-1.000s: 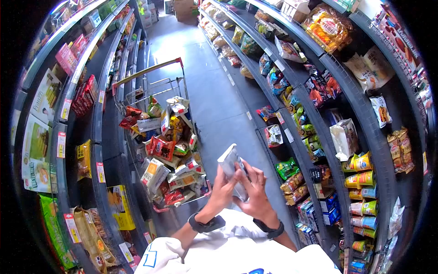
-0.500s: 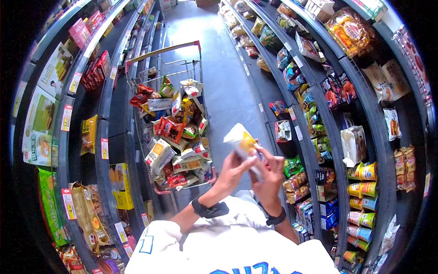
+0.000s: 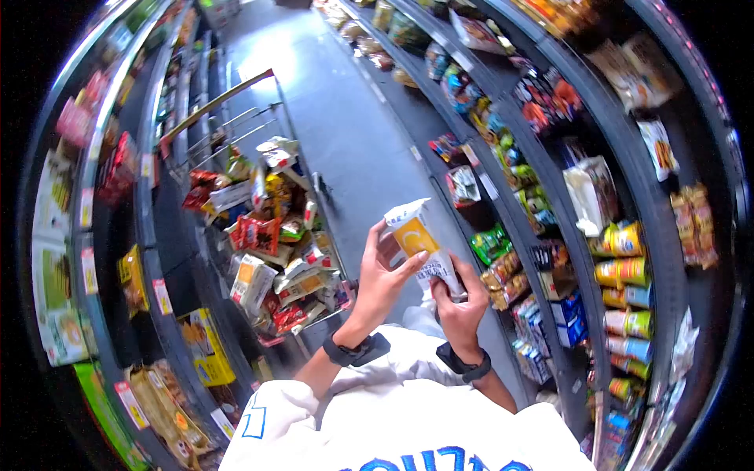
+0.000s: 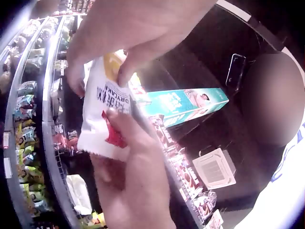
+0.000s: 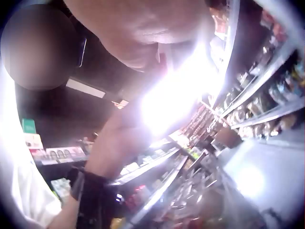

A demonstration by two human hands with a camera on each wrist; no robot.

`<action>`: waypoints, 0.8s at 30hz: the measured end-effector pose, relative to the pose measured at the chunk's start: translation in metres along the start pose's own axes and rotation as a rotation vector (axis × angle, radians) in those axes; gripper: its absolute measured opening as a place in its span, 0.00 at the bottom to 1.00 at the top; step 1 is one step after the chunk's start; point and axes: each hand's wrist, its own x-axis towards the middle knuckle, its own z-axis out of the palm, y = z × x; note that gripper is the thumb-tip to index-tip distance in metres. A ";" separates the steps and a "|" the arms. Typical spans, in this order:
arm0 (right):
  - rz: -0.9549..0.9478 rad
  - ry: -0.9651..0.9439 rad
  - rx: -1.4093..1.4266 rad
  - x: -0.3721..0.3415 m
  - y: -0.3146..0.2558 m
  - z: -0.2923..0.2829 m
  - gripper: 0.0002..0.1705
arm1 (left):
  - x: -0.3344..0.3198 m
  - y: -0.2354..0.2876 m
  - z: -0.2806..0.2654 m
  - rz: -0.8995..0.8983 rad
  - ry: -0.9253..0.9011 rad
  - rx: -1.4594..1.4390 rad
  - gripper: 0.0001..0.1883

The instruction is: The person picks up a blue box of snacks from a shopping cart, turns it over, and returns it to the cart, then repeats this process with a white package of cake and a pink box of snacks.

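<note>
A white and yellow packet [image 3: 416, 238] is held in front of the chest, tilted, its printed side facing up. My left hand [image 3: 382, 282] grips its left side, thumb across the front; my right hand [image 3: 463, 308] pinches its lower right end. In the left wrist view the packet [image 4: 97, 119] shows dark lettering and a red patch, between the left hand [image 4: 138, 31] above and the right hand [image 4: 138, 176] below. Glare washes out the packet [image 5: 176, 98] in the right wrist view, beneath the right hand [image 5: 147, 26], with the left hand [image 5: 116, 140] beside it.
A wire shopping cart [image 3: 224, 98] piled with packaged snacks [image 3: 258, 234] stands at the left front. Shelves with packets and cups [image 3: 622, 272] line the right side; another shelf row with a yellow box [image 3: 206, 345] runs along the left. Aisle floor [image 3: 338, 125] lies between.
The packet has turned so its yellow printed face shows, and the hands have shifted their grip on it. The head view has swung, moving the cart and shelves leftward since half a second ago.
</note>
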 end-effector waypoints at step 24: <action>-0.170 -0.101 -0.217 -0.020 0.172 -0.234 0.19 | -0.015 -0.198 0.167 -0.688 -0.878 0.095 0.28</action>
